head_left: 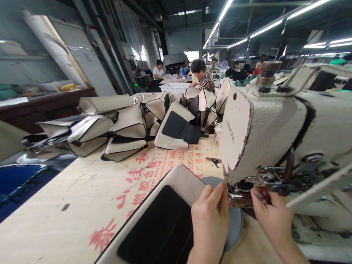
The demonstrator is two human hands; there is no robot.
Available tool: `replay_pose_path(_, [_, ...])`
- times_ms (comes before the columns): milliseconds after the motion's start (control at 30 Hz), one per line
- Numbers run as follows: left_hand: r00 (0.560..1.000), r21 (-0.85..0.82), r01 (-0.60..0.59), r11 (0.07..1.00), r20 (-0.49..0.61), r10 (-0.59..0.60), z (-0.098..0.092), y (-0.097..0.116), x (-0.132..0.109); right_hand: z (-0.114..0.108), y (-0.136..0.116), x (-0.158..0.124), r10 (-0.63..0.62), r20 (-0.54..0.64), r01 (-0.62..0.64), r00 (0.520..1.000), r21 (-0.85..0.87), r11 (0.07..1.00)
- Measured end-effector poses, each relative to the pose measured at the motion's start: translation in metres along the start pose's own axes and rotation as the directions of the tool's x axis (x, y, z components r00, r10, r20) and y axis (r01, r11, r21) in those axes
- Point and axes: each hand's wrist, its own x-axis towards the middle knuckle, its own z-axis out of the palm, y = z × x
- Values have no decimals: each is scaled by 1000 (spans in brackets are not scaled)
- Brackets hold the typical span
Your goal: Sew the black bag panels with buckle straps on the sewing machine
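Note:
A cream industrial sewing machine stands at the right, its needle area low on its left end. My left hand is pinched closed beside the needle area; what its fingertips hold is too small to make out. Under the machine head my right hand is closed around a small tool with a dark red handle, its kind partly hidden by the fingers. A cream bag with a black panel lies on the table left of my left hand and partly behind it. A grey round plate shows beneath the hands.
The plywood table bears red printed lettering. Several cream bags with black trim are piled along its far side. A small dark metal piece lies near the machine. A blue container stands at left. Other people sit farther back.

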Motion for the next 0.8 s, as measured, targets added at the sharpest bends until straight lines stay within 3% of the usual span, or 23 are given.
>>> replay_pose_path(400, [999,0,25,1000,31,-25,3,3,2,-1,-1,-1,4,-26,-5,1000,-14,1000])
replay_pose_path(500, [999,11,35,999,38,-35,3,3,2,-5,-3,0,-54,-20,55,998,30,998])
replay_pose_path(633, [998,3,16,1000,56,-16,1,3,3,-10,-14,6,-201,85,202,976,-14,979])
replay_pose_path(800, [997,31,1,1000,71,-4,-2,3,5,-14,-25,14,-177,223,200,959,-88,976])
